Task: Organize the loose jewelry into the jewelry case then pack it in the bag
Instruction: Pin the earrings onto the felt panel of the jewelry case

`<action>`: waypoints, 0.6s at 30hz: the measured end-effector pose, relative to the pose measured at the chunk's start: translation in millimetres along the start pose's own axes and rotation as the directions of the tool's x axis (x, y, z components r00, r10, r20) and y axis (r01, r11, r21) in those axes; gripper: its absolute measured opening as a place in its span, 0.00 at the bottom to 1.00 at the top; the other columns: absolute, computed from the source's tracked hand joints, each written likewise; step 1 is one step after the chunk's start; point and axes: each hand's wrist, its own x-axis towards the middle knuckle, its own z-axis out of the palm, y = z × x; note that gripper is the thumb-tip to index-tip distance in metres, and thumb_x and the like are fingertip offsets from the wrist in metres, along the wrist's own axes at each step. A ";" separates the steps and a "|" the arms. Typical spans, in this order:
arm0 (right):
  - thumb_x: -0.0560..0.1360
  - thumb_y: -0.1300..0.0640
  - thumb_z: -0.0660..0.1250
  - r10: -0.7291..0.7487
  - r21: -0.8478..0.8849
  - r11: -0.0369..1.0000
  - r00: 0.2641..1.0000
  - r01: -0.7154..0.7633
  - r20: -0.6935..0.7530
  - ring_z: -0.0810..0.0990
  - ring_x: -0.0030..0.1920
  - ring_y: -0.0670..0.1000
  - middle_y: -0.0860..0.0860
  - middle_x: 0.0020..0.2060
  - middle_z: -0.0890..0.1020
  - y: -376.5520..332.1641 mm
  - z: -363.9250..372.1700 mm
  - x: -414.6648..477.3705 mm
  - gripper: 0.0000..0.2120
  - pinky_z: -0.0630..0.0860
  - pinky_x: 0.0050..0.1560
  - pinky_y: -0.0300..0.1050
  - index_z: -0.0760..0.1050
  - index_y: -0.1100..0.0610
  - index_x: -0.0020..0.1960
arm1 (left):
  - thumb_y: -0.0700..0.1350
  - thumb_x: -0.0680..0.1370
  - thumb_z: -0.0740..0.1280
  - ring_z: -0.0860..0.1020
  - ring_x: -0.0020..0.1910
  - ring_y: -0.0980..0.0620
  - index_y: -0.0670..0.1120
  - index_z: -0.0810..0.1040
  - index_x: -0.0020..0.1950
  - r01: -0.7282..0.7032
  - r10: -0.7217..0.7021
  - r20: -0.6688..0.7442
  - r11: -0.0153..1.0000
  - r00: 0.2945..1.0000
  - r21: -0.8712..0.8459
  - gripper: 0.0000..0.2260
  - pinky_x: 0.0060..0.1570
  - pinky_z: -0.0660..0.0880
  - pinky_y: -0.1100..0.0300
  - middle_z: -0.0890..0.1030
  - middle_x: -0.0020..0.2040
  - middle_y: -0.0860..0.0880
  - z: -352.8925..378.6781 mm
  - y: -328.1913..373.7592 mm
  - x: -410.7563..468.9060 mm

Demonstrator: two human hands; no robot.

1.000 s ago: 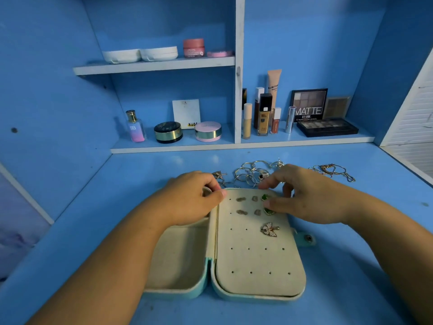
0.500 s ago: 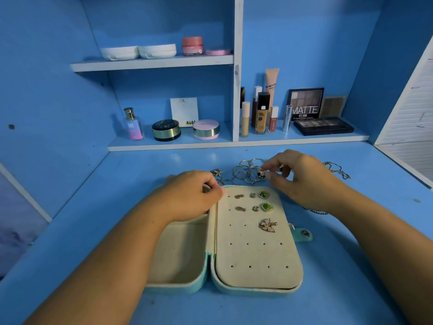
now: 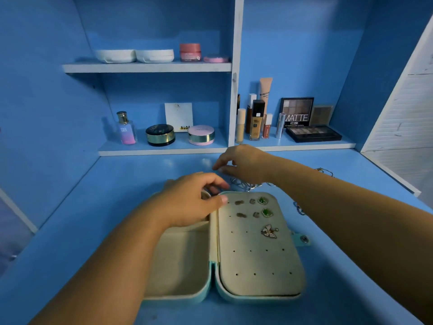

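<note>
A teal jewelry case (image 3: 257, 299) lies open on the blue desk, cream inside. Its right panel carries small stud earrings, two green earrings (image 3: 263, 200) and a butterfly brooch (image 3: 269, 231). The left tray (image 3: 178, 261) looks bare. My left hand (image 3: 187, 202) grips the case's top edge by the hinge, thumb on the panel. My right hand (image 3: 243, 167) hovers beyond the case, over the left end of a tangle of silver chains (image 3: 243, 184), fingers bent and apart with nothing seen between them. A gold chain (image 3: 325, 171) and a small bracelet (image 3: 298, 208) lie near my right forearm.
Shelves at the back hold a perfume bottle (image 3: 126, 129), round compacts (image 3: 160, 134), foundation bottles (image 3: 256, 120) and a MATTE eyeshadow palette (image 3: 296, 112). A white slatted panel (image 3: 403, 113) bounds the desk on the right. No bag is in view.
My right hand left the green earrings on the panel and moved up and left over the chains. My left hand stayed on the case.
</note>
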 end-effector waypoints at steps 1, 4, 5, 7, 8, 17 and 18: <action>0.79 0.53 0.62 0.006 0.006 1.000 1.000 -0.006 0.029 0.70 0.48 0.43 0.48 0.56 0.79 -3.4 0.4 6.3 0.12 0.64 0.50 0.37 0.79 0.50 0.60 | 0.61 0.73 0.69 0.78 0.50 0.63 0.65 0.77 0.55 -0.032 0.032 0.011 0.999 0.999 -0.028 0.11 0.63 0.71 0.48 0.79 0.48 0.65 -1.6 -1.7 -0.1; 0.78 0.50 0.64 0.018 0.028 0.999 0.995 -0.020 0.094 0.75 0.50 0.47 0.48 0.53 0.81 -10.3 3.1 19.4 0.11 0.71 0.51 0.42 0.81 0.50 0.57 | 0.70 0.65 0.67 0.77 0.55 0.62 0.72 0.73 0.56 -0.077 0.078 0.064 0.997 0.995 -0.015 0.20 0.65 0.69 0.46 0.79 0.52 0.66 -4.0 -4.7 0.8; 0.77 0.49 0.65 0.021 0.036 0.999 0.995 -0.025 0.098 0.76 0.50 0.48 0.48 0.52 0.81 -10.9 3.4 22.0 0.11 0.73 0.50 0.42 0.81 0.51 0.56 | 0.72 0.63 0.66 0.76 0.56 0.62 0.72 0.73 0.57 -0.079 0.079 0.079 0.997 0.994 -0.006 0.23 0.65 0.69 0.46 0.79 0.53 0.65 -4.2 -5.0 1.1; 0.76 0.50 0.67 0.036 0.044 0.998 0.995 -0.041 0.095 0.77 0.48 0.46 0.47 0.49 0.82 -10.5 2.5 25.2 0.09 0.72 0.47 0.40 0.82 0.51 0.53 | 0.72 0.62 0.67 0.75 0.58 0.60 0.72 0.72 0.58 -0.084 0.084 0.098 0.996 0.992 -0.001 0.24 0.66 0.69 0.46 0.78 0.54 0.65 -4.4 -3.1 0.9; 0.75 0.51 0.68 0.044 0.040 0.998 0.995 -0.048 0.094 0.77 0.46 0.46 0.46 0.48 0.82 -10.0 2.6 26.6 0.08 0.72 0.45 0.39 0.82 0.51 0.52 | 0.72 0.63 0.67 0.75 0.58 0.59 0.72 0.72 0.58 -0.086 0.086 0.100 0.996 0.991 0.000 0.24 0.65 0.69 0.46 0.78 0.55 0.64 -4.1 -3.0 1.1; 0.74 0.58 0.70 0.114 0.192 0.972 0.987 -0.134 0.112 0.78 0.40 0.43 0.45 0.41 0.80 -15.7 6.6 32.3 0.10 0.73 0.38 0.33 0.82 0.54 0.54 | 0.76 0.58 0.61 0.74 0.60 0.56 0.73 0.69 0.59 -0.070 0.067 0.101 0.997 0.993 0.027 0.30 0.65 0.70 0.49 0.77 0.57 0.64 -1.2 -1.9 -0.2; 0.74 0.58 0.70 0.113 0.199 0.970 0.985 -0.137 0.128 0.78 0.41 0.43 0.45 0.41 0.80 -16.9 6.1 33.1 0.10 0.74 0.39 0.33 0.82 0.55 0.55 | 0.76 0.58 0.62 0.74 0.60 0.56 0.72 0.69 0.59 -0.065 0.062 0.100 0.998 0.993 0.026 0.29 0.65 0.70 0.49 0.77 0.57 0.64 -1.5 -1.4 -0.4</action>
